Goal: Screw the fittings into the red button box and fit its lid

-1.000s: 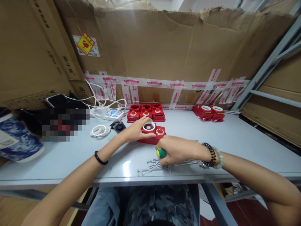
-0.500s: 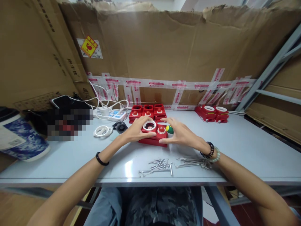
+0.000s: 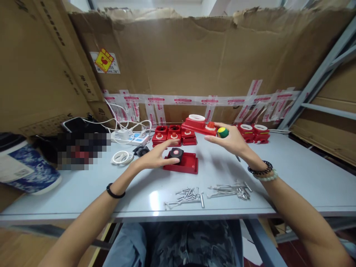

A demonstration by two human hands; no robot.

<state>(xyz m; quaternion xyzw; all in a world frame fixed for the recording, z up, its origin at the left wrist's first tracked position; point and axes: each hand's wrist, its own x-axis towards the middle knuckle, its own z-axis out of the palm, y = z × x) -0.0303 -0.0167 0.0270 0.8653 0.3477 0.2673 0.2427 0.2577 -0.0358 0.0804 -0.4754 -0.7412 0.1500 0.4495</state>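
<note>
My right hand (image 3: 229, 140) grips a red housing cover (image 3: 191, 126) with a white ring and an orange-red dome, lifted and tilted above the table. The same hand keeps a screwdriver (image 3: 223, 132) with a green and yellow handle against its palm, its shaft pointing down. Below lies a red base (image 3: 189, 163), a shallow tray. At its left end sits a black round speaker-like part (image 3: 176, 155). My left hand (image 3: 155, 156) is beside this part, fingers apart, the thumb in front of it; whether it touches is unclear.
Several red housings (image 3: 174, 138) stand behind, and two more (image 3: 253, 133) at right. Loose screws (image 3: 189, 193) and metal rods (image 3: 230, 191) lie near the front edge. White rings (image 3: 121, 157), another black part (image 3: 141, 150), a power strip (image 3: 136, 138) and a large cup (image 3: 27, 165) are at left.
The red cover has come up off its base and moved right and back in my right hand, baring the black part. My left hand has let go of the cover and stays near the base.
</note>
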